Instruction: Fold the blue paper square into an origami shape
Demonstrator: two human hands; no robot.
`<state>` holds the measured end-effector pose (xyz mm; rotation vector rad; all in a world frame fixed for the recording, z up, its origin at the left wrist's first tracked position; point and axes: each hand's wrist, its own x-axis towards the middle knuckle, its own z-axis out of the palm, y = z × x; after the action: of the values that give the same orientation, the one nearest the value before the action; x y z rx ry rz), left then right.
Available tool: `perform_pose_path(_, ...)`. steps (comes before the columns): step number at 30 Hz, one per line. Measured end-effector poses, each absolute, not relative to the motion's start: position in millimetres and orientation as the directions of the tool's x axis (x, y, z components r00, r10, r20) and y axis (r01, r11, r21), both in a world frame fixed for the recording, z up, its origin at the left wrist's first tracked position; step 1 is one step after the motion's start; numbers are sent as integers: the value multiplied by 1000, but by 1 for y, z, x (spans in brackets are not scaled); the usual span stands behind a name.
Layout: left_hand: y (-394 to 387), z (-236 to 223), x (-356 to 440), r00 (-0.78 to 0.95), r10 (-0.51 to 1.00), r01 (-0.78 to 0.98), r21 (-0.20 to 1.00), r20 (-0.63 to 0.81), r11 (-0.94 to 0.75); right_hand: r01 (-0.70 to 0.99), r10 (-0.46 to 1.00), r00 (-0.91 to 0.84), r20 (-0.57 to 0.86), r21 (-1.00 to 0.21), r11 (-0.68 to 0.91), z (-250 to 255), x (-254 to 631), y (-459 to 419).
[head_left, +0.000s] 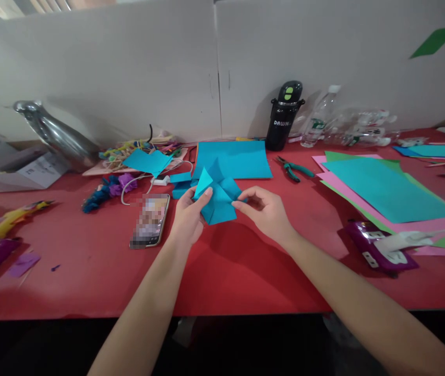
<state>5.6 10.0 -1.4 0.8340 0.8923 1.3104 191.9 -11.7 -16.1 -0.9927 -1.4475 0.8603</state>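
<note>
A piece of folded blue paper (219, 201), with several creased flaps standing out, is held above the red table. My left hand (191, 211) grips its left side, thumb pressed on the front. At its right edge, my right hand (263, 209) pinches a corner between thumb and fingertips. Behind the folded piece lies a stack of blue paper sheets (236, 156). Smaller folded blue pieces (181, 183) rest just behind my left hand. A phone (150, 220) lies on the table to the left of that hand.
On the red table (245, 282) are pliers (296, 168), a black bottle (284, 117), clear plastic bottles (322, 117), coloured paper sheets (398, 188) and a purple power strip (381, 248) at right. A silver flask (58, 133), craft flowers (108, 190) and a white cable (128, 190) are at left.
</note>
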Motion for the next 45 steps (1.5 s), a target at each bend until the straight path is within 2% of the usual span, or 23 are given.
perform_pose_path(11, 11, -6, 3, 150, 989, -349, 936, 11, 43, -69, 949, 76, 305, -948, 310, -11, 195, -7)
perform_pose_path(19, 6, -7, 11, 171, 985, -270, 962, 4, 43, -223, 970, 83, 229, -944, 242, -12, 200, 0)
perform_pose_path(23, 4, -6, 10, 217, 976, -307, 949, -1, 69, -261, 978, 74, 194, -943, 207, -13, 204, 2)
perform_pose_path(26, 4, 2, 3, 272, 960, -359, 920, -60, 159, -280, 984, 56, 167, -944, 176, -12, 210, 3)
perform_pose_path(30, 7, 13, -9, 248, 964, -391, 901, -94, 188, -145, 994, -73, 86, -987, 75, -4, 219, 1)
perform_pose_path(33, 8, 11, -14, 328, 923, -239, 927, -204, 289, 58, 970, -233, 73, -994, 89, 2, 221, -1)
perform_pose_path(35, 6, 7, -13, 435, 875, -104, 953, -214, 285, 128, 943, -321, 91, -982, 139, 4, 221, -3)
perform_pose_path(39, -1, 3, -7, 567, 793, 86, 974, -222, 212, 164, 894, -428, 132, -962, 220, 1, 220, -3)
perform_pose_path(45, -3, 5, -2, 583, 795, 152, 984, -168, 96, 168, 894, -419, 162, -953, 252, -2, 219, -4)
